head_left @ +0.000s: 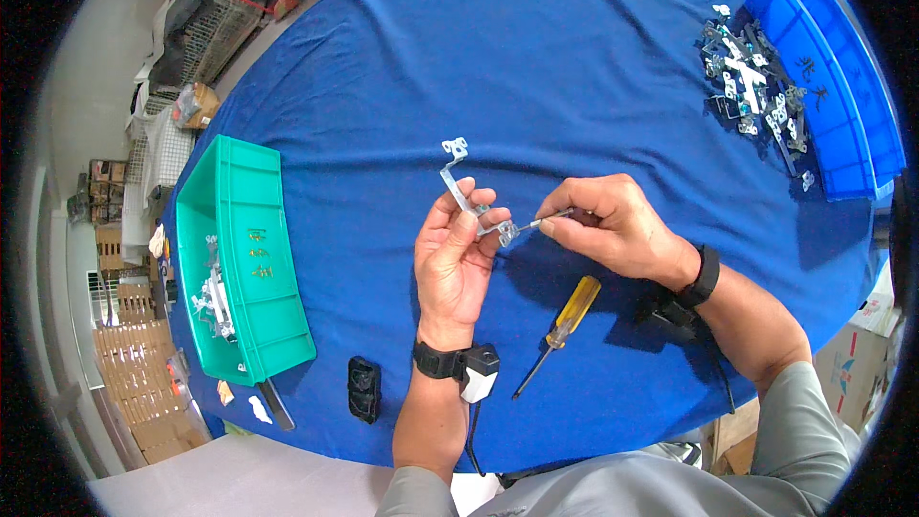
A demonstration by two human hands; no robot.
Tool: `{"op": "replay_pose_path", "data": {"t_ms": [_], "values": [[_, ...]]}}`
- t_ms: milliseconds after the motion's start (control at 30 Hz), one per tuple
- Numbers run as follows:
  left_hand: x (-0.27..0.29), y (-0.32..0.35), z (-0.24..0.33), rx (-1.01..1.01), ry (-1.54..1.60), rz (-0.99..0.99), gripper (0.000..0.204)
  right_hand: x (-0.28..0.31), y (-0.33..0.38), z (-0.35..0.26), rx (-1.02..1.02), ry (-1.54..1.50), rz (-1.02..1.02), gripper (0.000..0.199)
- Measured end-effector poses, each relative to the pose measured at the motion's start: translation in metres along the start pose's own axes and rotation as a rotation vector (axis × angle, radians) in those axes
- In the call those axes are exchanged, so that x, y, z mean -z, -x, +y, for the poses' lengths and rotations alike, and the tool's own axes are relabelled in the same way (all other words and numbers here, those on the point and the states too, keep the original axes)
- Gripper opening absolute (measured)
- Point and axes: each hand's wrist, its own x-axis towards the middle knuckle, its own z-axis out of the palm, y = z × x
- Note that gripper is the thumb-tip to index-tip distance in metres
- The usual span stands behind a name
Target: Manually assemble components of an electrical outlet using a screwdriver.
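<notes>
My left hand (452, 278) is closed around a bent metal bracket (453, 175), held above the blue cloth. One looped end of the bracket points away from me, the other sits by my fingertips on the right. My right hand (627, 230) pinches a thin metal rod (528, 226) between thumb and forefinger. The rod's left tip meets the bracket's near end; whether it goes into a hole there is too small to tell. Below my hands, a screwdriver (575, 311) with a yellow handle lies on the cloth.
A green crate (273, 258) on the left contains several metal brackets (218, 302). At the far right, a pile of metal parts (751, 86) lies beside a blue crate (823, 86). A black object (364, 390) rests on the blue cloth (536, 48) near its front edge.
</notes>
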Motion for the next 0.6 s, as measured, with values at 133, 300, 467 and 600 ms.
{"op": "replay_pose_path", "data": {"t_ms": [133,300,467,600], "values": [[0.000,0.001,0.000,-0.001,-0.050,-0.017,0.035,-0.001,-0.001,-0.003,0.037,0.064,-0.004,0.014],[-0.005,0.002,0.000,-0.007,-0.115,0.025,0.037,-0.001,0.000,0.004,0.048,0.068,-0.004,0.016],[-0.005,0.003,-0.001,-0.014,-0.117,0.018,0.037,-0.001,-0.002,0.004,0.043,0.048,-0.022,0.024],[-0.006,0.002,0.000,-0.015,-0.124,0.030,0.036,-0.002,-0.002,0.014,0.033,0.109,-0.040,0.034]]}}
